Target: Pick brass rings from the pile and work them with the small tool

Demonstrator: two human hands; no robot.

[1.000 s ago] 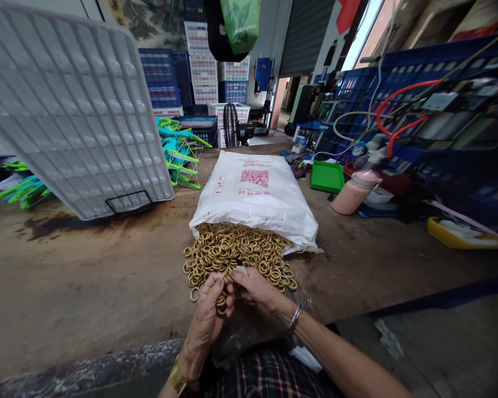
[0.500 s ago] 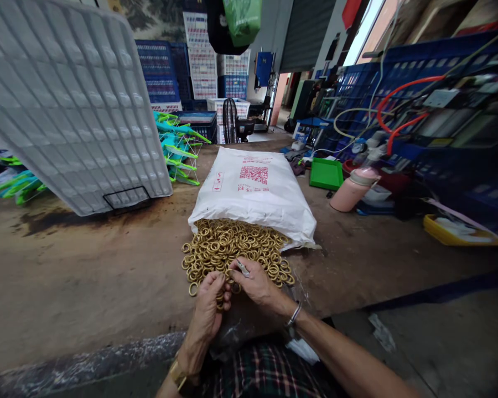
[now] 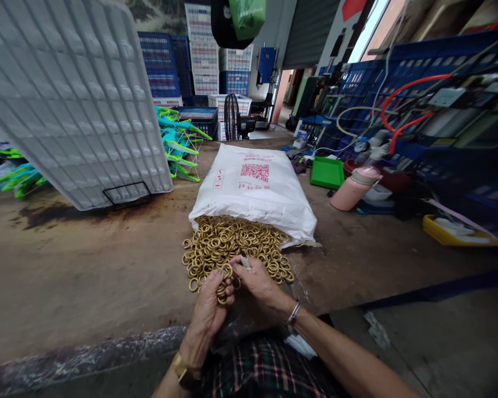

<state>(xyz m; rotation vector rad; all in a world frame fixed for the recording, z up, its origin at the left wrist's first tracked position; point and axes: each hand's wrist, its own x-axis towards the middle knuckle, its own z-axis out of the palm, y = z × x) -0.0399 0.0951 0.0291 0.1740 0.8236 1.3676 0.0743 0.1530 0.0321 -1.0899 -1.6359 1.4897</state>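
My left hand (image 3: 211,296) is closed around several brass-coloured rings, with one ring (image 3: 227,270) pinched up at its thumb and fingertips. Just right of it, my right hand (image 3: 260,283) grips a small pale tool with a dark end (image 3: 245,261); its exact kind is unclear. The right fingertips are close beside the pinched ring, and I cannot tell whether they touch it. Beyond both hands a heap of the same rings (image 3: 228,237) spills from the mouth of a white woven sack (image 3: 216,190) with red print, lying on the wooden table.
A large ribbed, translucent tray (image 3: 87,105) stands tilted at the left, beside green-and-turquoise plastic pieces (image 3: 178,143). To the right are a green tray (image 3: 327,172), a pink bottle (image 3: 352,190) and a yellow tray (image 3: 440,232). Stacked crates (image 3: 203,61) and a fan (image 3: 231,117) stand behind.
One ring now shows face-on at my left fingertips. My right fingers have drawn slightly away from the left hand, and the small tool points more upright.
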